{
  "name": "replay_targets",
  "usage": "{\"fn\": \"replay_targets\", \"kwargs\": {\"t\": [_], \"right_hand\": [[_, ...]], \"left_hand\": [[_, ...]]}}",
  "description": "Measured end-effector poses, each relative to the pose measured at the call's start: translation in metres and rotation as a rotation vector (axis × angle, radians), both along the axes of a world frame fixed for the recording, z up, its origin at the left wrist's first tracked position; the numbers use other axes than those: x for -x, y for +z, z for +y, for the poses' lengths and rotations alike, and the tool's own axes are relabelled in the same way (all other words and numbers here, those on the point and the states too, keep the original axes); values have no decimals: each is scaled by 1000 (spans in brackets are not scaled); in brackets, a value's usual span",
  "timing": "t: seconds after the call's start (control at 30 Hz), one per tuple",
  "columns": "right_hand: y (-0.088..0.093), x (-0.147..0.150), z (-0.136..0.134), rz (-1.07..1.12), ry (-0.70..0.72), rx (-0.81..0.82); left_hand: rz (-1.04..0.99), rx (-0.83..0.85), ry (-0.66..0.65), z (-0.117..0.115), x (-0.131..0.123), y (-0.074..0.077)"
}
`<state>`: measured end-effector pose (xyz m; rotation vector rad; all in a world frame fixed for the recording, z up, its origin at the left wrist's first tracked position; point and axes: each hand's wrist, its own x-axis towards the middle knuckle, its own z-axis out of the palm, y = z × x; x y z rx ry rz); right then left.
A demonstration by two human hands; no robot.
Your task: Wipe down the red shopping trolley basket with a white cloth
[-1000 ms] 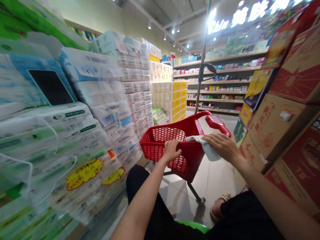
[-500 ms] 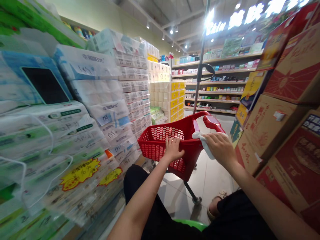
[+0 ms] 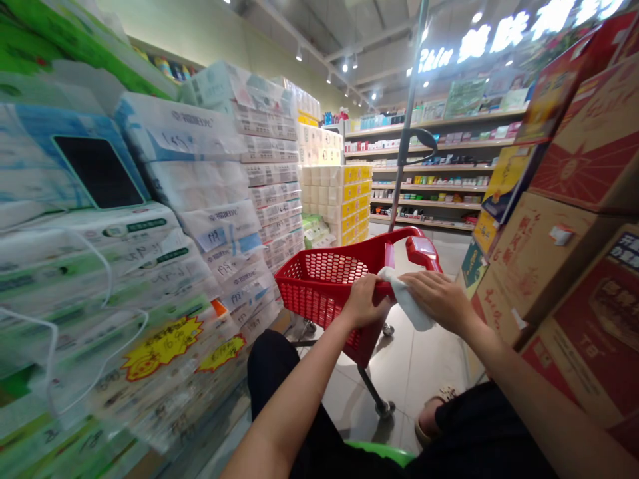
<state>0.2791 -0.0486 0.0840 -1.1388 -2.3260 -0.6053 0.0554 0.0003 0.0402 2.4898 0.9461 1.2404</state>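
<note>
A small red shopping cart (image 3: 319,293) with a perforated plastic basket stands in front of my knees, a tall grey pole (image 3: 403,140) rising behind it. My left hand (image 3: 365,301) grips the near rim of the basket, thumb toward me and fingers over the edge. In my right hand (image 3: 436,299) is a white cloth (image 3: 413,307), pressed on the cart's corner by the red handle (image 3: 422,249). Part of the cloth hangs down below my fingers. My right fingertips are partly hidden by the cloth.
Stacked tissue packs (image 3: 219,219) rise close on the left, with a dark-screened phone (image 3: 100,171) and a white cable (image 3: 107,279). Cardboard cartons (image 3: 559,246) crowd the right. Stocked shelves (image 3: 439,166) stand behind the cart. Beneath me shows a green seat edge (image 3: 382,452).
My left hand has slid right along the basket rim, toward the corner. The cart has turned slightly, and the cloth in my right hand now hangs lower and more spread out.
</note>
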Motion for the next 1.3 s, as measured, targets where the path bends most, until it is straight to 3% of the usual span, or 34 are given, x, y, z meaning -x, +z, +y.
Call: {"fn": "replay_targets", "kwargs": {"t": [0.2,0.4,0.57,0.7,0.87,1.03,1.17,1.3], "right_hand": [[-5,-43,23,310,81,141],[-20,-27,34,520,3,14],[-20,11,18,435,-129,-111],[-13,29,4,312,-44,-108],[-7,19,10,207,177,-11],[-10,1,24,292,139,-58],[-18,17,19,368,50,-112],[-22,43,9,327,45,-135]], "left_hand": [[-58,25,-12,6,-2,0],[-118,19,-34,19,-5,-2],[-186,79,-31,29,2,-1],[-233,135,38,38,14,-2],[-232,144,94,51,28,-2],[-227,125,118,59,36,-3],[-233,86,175,47,29,6],[-113,-69,160,20,7,27]]}}
